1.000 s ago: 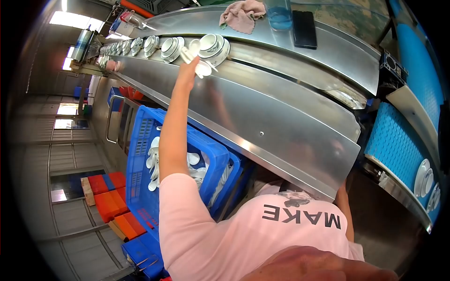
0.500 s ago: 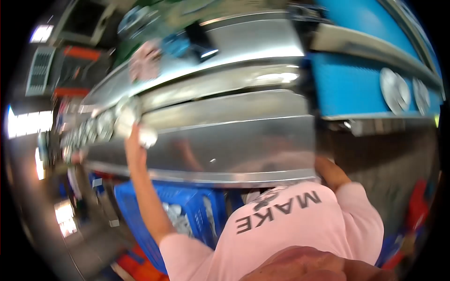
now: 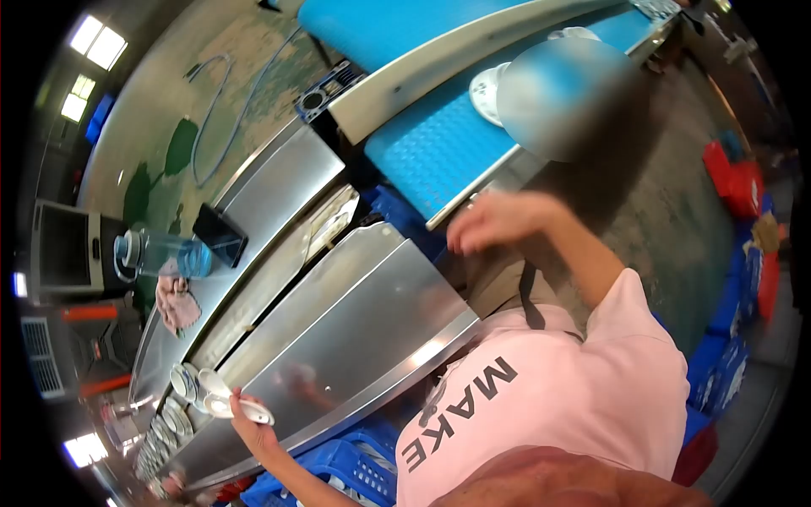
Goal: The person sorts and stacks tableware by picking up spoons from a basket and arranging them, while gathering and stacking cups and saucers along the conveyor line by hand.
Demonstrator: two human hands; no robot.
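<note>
My left hand point(image 3: 247, 425), at the lower left, has its fingers closed around white spoons point(image 3: 221, 407) above the edge of the metal counter. Beside it, a row of white bowls point(image 3: 171, 422) with dark-patterned rims stretches to the far left; a couple stand right behind the spoons. My right hand point(image 3: 497, 221) is slightly blurred, held in the air by the near edge of the blue conveyor belt point(image 3: 422, 160). Its fingers are loosely bent and apart, with nothing seen in them. Further along the belt lies a white plate point(image 3: 487, 93), partly covered by a blurred patch.
A water bottle point(image 3: 165, 253), a black phone point(image 3: 221, 235) and a pink cloth point(image 3: 177, 304) lie along the back of the metal counter point(image 3: 363, 313). Blue crates point(image 3: 355, 465) stand below its front edge. Red and blue crates point(image 3: 733, 182) line the right side.
The view has swung toward the right-hand belt. My right hand has risen from beside my body to the belt's edge. My left hand still grips the white spoons near the bowls.
</note>
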